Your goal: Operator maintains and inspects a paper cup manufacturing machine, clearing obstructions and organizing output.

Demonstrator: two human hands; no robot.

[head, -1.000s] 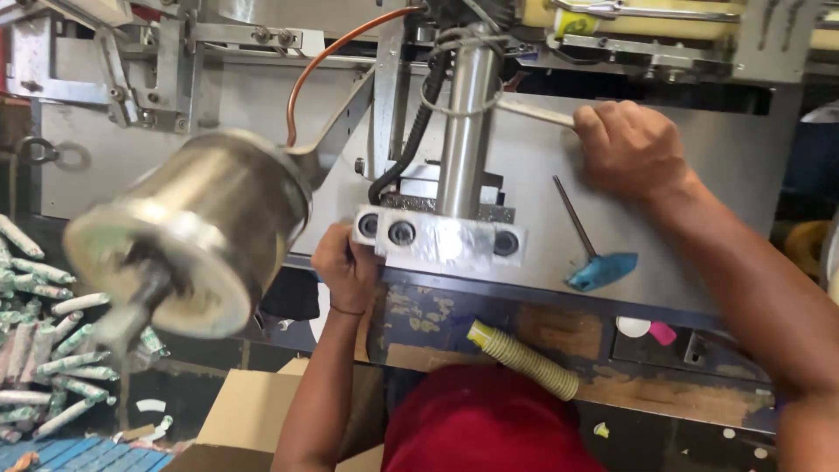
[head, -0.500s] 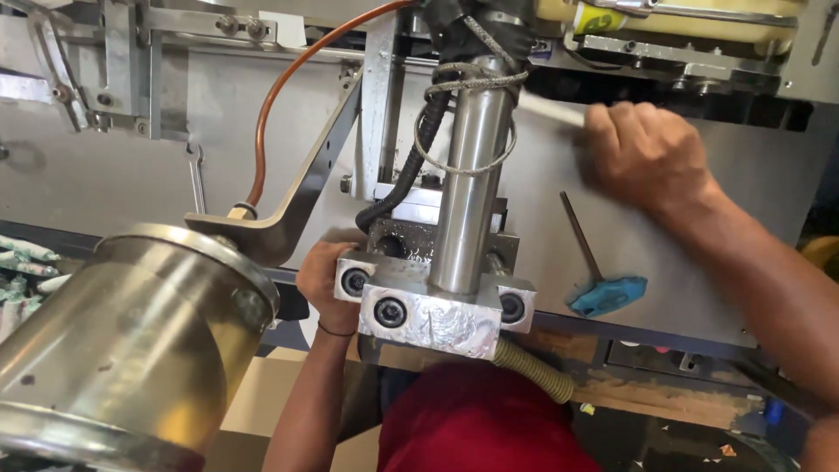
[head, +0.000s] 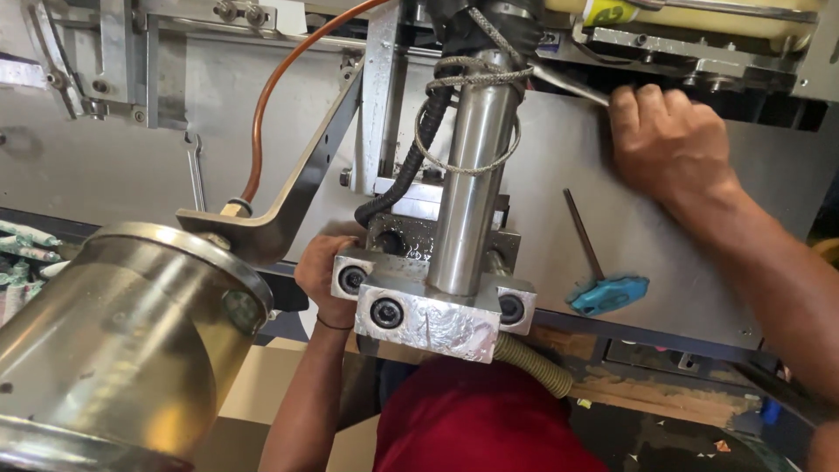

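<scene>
— Right, where's the metal block (head: 437, 319)?
— Low at centre, clamped at the foot of the steel column (head: 472, 183). The left hand (head: 325, 278) cups its left end, fingers curled.
— The other?
— The right hand (head: 669, 144) grips a flat wrench (head: 568, 83) up high, fist closed; a blue-handled key (head: 603, 284) hangs on the panel below.

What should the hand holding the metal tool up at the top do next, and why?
Probably keep turning the wrench a little. The right hand grips its handle up by the machine's top frame, and the left hand is pressed on the metal block at the steel tube's foot, as if steadying it.
</scene>
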